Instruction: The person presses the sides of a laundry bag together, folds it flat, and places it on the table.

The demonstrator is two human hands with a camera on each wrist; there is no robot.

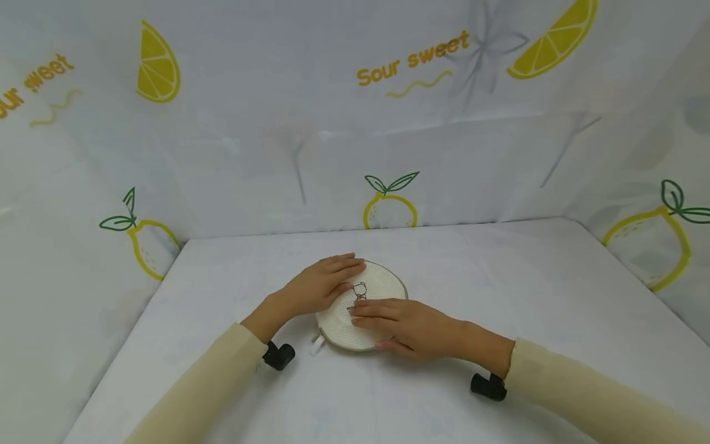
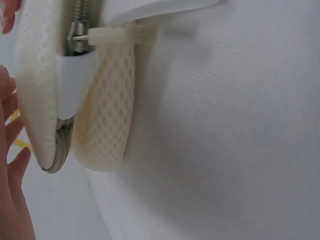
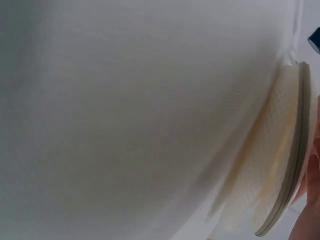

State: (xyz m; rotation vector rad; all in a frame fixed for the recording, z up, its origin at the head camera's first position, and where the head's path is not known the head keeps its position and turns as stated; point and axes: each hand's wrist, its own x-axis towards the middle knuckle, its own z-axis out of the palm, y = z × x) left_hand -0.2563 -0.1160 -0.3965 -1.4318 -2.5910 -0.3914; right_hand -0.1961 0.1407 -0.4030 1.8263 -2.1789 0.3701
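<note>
A round, cream mesh zip bag (image 1: 383, 280), perhaps a laundry bag, lies on the white table with a small dark line drawing on its top. My left hand (image 1: 317, 287) rests on the upper left of that top, fingers extended. From the lower right, my right hand (image 1: 416, 325) lies across it, its fingers also stretched out and touching the mesh. Around the side runs a zipper (image 3: 295, 155), seen in the right wrist view. Its slider (image 2: 79, 37) and a pale pull tab show close up in the left wrist view. What lies under my palms is hidden.
A white cloth covers the table (image 1: 499, 277). Behind it hangs a white curtain (image 1: 249, 154) printed with lemons and lettering. Black wrist cameras (image 1: 279, 356) sit under both wrists, just above the cloth.
</note>
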